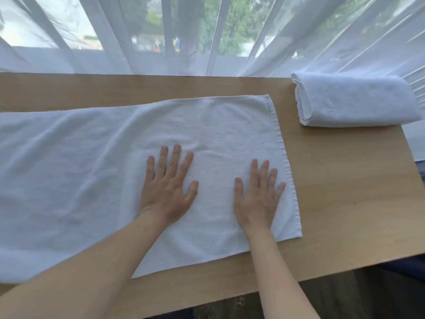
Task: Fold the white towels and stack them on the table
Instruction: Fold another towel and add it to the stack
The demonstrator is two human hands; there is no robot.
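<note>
A long white towel (92, 162) lies spread flat across the wooden table (345, 192), running off the left edge of the view. My left hand (166, 187) presses flat on it with fingers spread, near its right half. My right hand (258, 196) lies flat on the towel too, close to its hemmed right edge. A second white towel (354, 100), folded into a thick bundle, sits at the table's far right corner.
Sheer white curtains (207, 35) hang along the table's far edge before a window. The table's right edge and near edge are in view, with dark floor and dark fabric beyond them.
</note>
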